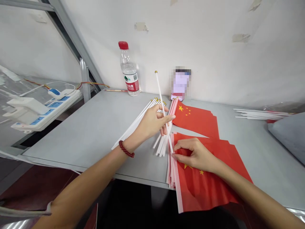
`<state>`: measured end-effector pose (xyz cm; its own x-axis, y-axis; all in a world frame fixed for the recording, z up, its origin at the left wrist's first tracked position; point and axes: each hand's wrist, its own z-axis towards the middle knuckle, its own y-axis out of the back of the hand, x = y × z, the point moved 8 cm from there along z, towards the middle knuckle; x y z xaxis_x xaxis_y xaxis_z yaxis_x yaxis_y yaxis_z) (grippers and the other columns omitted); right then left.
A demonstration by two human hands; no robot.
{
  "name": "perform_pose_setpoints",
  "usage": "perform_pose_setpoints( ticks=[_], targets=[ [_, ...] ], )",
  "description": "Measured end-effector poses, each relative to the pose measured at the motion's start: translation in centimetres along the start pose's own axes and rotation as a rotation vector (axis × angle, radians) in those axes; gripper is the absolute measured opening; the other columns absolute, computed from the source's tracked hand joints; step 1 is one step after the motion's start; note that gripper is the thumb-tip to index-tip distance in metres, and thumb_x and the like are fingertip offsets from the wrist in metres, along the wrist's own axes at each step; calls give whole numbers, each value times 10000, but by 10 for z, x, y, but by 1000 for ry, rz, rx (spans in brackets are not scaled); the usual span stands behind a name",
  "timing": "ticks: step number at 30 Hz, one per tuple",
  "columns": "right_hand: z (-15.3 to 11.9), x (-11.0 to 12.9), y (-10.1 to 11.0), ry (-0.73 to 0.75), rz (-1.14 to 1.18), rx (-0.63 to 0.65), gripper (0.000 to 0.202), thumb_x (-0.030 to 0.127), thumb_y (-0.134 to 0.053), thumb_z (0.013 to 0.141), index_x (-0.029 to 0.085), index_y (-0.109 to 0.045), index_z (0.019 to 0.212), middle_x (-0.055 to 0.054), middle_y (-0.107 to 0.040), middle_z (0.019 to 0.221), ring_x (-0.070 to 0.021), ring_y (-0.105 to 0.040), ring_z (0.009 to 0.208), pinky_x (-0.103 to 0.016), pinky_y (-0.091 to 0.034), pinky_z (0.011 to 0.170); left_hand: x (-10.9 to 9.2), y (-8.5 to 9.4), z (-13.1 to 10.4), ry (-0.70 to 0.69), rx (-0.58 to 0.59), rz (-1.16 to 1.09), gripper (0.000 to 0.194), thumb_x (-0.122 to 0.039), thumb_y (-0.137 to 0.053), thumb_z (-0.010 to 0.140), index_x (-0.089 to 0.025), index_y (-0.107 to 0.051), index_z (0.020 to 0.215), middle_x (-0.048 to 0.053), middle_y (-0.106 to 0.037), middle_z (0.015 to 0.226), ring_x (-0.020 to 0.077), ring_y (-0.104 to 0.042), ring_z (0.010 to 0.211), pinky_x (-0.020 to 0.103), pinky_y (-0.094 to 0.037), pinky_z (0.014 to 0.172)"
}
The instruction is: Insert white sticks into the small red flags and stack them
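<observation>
Between the thumb and fingers of my left hand (pixel 157 120) is a white stick (pixel 160 87) with a gold ball at its top end. My right hand (pixel 194 154) pinches at the stick's lower end, beside the white sleeve edge of a red flag (pixel 214 187) with yellow stars. That flag lies on a stack, and its lower part hangs past the table's front edge. Behind it rest flags fitted on sticks (pixel 197 119). More white sticks (pixel 163 146) lie under and beside my left hand.
A water bottle (pixel 130 76) with a red cap and a phone (pixel 181 82) stand against the wall. The grey table (pixel 83 127) carries more sticks (pixel 259 114) at the right, near a grey bundle (pixel 290 133). A power strip (pixel 47 111) sits at the left.
</observation>
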<state>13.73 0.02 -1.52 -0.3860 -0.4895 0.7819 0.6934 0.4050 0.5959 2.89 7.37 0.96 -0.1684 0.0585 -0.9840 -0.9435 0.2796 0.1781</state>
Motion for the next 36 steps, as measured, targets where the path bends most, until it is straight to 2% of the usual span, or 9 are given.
perform_pose_setpoints(
  ticks=[9, 17, 31, 36],
  targets=[
    [0, 2, 0, 8, 21, -2, 151, 268, -600, 851, 159, -628, 751, 4, -595, 659, -92, -511, 583, -207, -416, 589, 1, 0, 1, -24, 9, 0, 297, -325, -660, 773, -190, -443, 924, -70, -539, 478, 130, -559, 363, 211, -449, 330],
    [1, 3, 1, -1, 6, -6, 84, 169, -600, 821, 159, -622, 741, 14, -589, 644, -88, -508, 571, -202, -416, 580, -1, 0, -2, -18, 13, 24, 299, -364, -648, 778, -192, -453, 926, -69, -545, 492, 116, -552, 367, 202, -453, 341],
    [0, 11, -3, 54, -4, 14, 113, 180, -584, 837, 152, -626, 736, 14, -577, 624, -79, -468, 547, -199, -395, 556, -2, -2, -4, -25, 34, 50, 298, -394, -625, 798, -193, -459, 942, -58, -552, 427, 118, -531, 348, 196, -437, 353],
    [-1, 16, -2, 63, 3, -1, 95, 163, -592, 824, 156, -622, 734, 19, -570, 620, -76, -459, 544, -194, -385, 550, 1, -7, -6, 13, 61, 6, 310, -385, -637, 788, -189, -457, 949, -62, -565, 461, 106, -519, 339, 201, -446, 352]
  ],
)
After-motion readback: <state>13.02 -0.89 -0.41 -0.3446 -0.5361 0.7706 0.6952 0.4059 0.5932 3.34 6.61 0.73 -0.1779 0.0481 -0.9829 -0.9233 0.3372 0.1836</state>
